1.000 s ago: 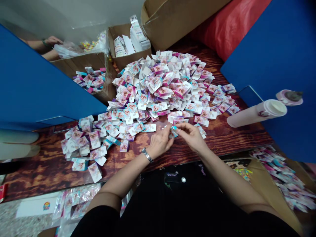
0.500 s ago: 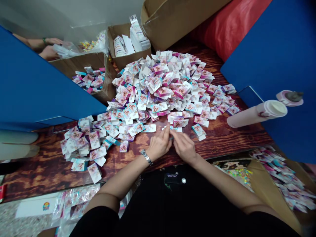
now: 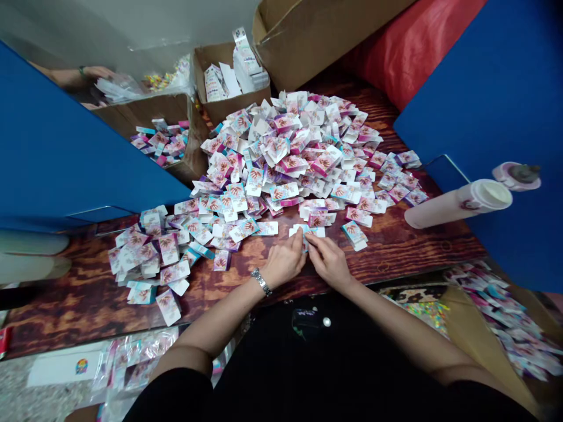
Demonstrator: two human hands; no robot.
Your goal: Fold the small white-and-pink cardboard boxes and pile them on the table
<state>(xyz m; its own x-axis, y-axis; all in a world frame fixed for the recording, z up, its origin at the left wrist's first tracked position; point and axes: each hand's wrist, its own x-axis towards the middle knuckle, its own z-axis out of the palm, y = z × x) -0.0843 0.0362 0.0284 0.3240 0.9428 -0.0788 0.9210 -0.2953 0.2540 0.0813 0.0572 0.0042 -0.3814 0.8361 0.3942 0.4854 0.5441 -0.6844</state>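
Observation:
A small printed carton (image 3: 304, 242), white and light blue, is between my fingertips just above the table front. My left hand (image 3: 285, 258), with a metal watch on the wrist, grips its left side, the fingers covering most of it. From the right, my right hand (image 3: 329, 259) pinches the same carton between thumb and fingers. Right behind it lies another carton (image 3: 315, 231) with open flaps. A large heap of similar pink, purple and blue cartons (image 3: 285, 158) rises beyond my hands, trailing off to the left.
A pale open bottle (image 3: 457, 203) stands at right beside a blue panel (image 3: 497, 117). Cardboard boxes hold cartons (image 3: 162, 140) and printed cards (image 3: 224, 79). Another person's hand (image 3: 99, 72) is at plastic bags, upper left. A box of cartons (image 3: 514, 322) sits below the table, right.
My hands have drawn slightly apart and down, so more of the carton between them shows. The other person's hands have shifted at the bags; only one shows clearly now.

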